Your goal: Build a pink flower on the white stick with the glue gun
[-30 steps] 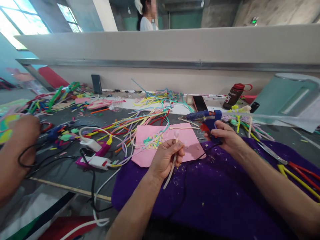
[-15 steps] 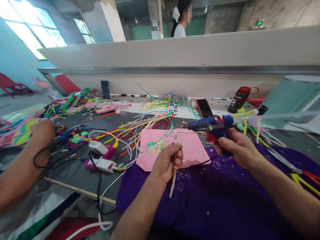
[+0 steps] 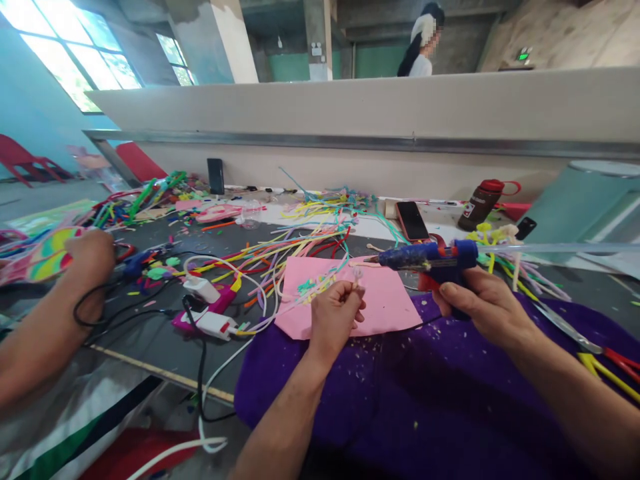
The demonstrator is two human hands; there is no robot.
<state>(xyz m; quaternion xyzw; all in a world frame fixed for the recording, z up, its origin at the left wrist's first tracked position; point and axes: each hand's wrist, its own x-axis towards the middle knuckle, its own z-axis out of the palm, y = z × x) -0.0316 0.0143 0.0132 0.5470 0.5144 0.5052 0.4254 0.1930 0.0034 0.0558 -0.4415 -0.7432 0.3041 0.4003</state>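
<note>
My left hand (image 3: 337,313) is closed in a pinch over a pink sheet (image 3: 390,303). From its fingertips pokes the pale tip of a pipe cleaner (image 3: 357,275); the rest is hidden by the hand. Wrapped round the handle of a blue hot glue gun (image 3: 430,259) is my right hand (image 3: 487,303). The gun's nozzle points left, just above and right of the left fingertips, apart from them. A long clear glue stick (image 3: 550,248) juts from its back. Small green and yellow pieces (image 3: 317,287) lie on the pink sheet.
Beneath the sheet spreads a purple cloth (image 3: 450,380). Scissors (image 3: 570,323) lie at right. Pipe cleaners (image 3: 295,243), a phone (image 3: 413,220) and a bottle (image 3: 483,203) are farther back. Plugs and cables (image 3: 215,325) lie left, near another person's hand (image 3: 93,257).
My left hand has turned, and the pale stem that hung below it no longer shows. The glue gun stays in my right hand. The view has shifted slightly; the person behind has moved right.
</note>
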